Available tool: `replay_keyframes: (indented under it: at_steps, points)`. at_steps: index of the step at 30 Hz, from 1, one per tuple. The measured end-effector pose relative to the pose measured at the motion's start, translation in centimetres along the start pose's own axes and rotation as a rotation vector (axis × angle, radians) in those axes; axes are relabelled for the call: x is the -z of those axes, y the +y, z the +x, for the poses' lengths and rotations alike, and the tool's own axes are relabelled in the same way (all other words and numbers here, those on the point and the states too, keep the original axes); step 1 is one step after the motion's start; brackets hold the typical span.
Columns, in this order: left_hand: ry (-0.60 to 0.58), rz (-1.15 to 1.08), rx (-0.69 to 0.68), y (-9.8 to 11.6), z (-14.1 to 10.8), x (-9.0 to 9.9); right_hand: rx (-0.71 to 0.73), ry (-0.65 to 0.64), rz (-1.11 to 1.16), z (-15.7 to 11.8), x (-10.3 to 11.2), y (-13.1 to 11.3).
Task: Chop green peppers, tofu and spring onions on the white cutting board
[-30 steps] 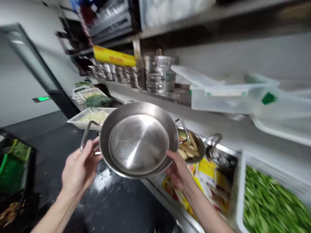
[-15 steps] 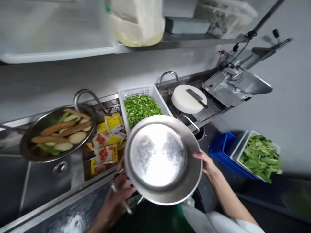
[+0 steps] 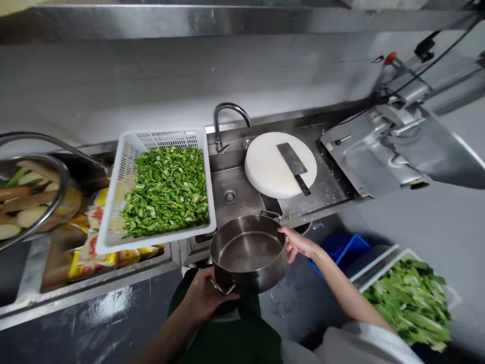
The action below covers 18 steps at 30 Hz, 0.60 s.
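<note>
An empty steel pot (image 3: 248, 247) with two loop handles hangs in front of my body, its opening facing up and slightly tilted toward me. My left hand (image 3: 208, 290) is closed around the near-left handle. On the far right side, my right hand (image 3: 297, 242) pinches the rim, thumb on top and fingers against the outer wall. Behind the pot, a white plastic basket (image 3: 113, 202) holds sliced green peppers (image 3: 170, 189). A round white chopping board (image 3: 265, 162) lies over the sink edge, with a cleaver (image 3: 293, 162) on it.
A tap (image 3: 231, 108) rises behind the steel sink (image 3: 242, 197). To the left are a metal bowl (image 3: 62, 174) of peeled vegetables and yellow packets (image 3: 81, 265). A metal slicer (image 3: 386, 146) stands at right. Leafy greens (image 3: 411, 301) fill a crate near blue bins (image 3: 346, 253). A shelf (image 3: 189, 23) runs overhead.
The pot has come down and turned, so its inside shows at a slant with its wall visible. My view has shifted right and closer to the basket and board. Both hands keep their hold.
</note>
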State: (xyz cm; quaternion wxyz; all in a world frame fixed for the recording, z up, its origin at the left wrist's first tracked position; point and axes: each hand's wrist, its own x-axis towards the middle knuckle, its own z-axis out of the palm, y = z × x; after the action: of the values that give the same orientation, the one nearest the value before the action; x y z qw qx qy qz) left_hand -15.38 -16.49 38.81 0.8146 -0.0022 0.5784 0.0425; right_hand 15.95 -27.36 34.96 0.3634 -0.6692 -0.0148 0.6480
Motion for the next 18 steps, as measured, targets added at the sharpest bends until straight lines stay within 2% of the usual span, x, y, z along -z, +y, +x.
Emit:
replay_keyframes:
  at_steps: [2,4,6,7,11,13,15,16,18]
  points:
    - [0.056,-0.076,-0.040,-0.8,1.6,-0.8,0.000,-0.057,-0.144,3.0,-0.2,-3.1]
    - [0.113,-0.139,-0.084,-1.5,3.6,-1.7,0.065,-0.041,-0.390,5.4,-1.1,-7.4]
    - [0.158,-0.187,-0.108,-1.9,5.6,-2.5,0.220,0.053,-0.639,7.4,-2.5,-13.0]
    - [0.175,-0.210,-0.110,-1.9,6.6,-3.0,0.352,0.166,-0.738,8.5,-3.1,-16.3]
    - [0.201,-0.335,-0.105,-1.7,10.1,-4.5,0.602,0.378,-0.836,13.7,-5.6,-29.8]
    - [0.200,-0.415,-0.110,-1.5,11.6,-5.6,0.763,0.444,-0.872,16.4,-7.0,-34.8]
    - [0.206,-0.492,-0.131,-1.3,13.4,-7.1,0.879,0.451,-0.897,18.6,-8.4,-37.4]
    - [0.216,-0.524,-0.148,-1.1,14.3,-8.0,0.908,0.432,-0.910,19.4,-9.0,-37.7]
    - [0.239,-0.570,-0.205,-0.5,16.4,-9.9,0.922,0.347,-0.948,20.9,-9.8,-36.5]
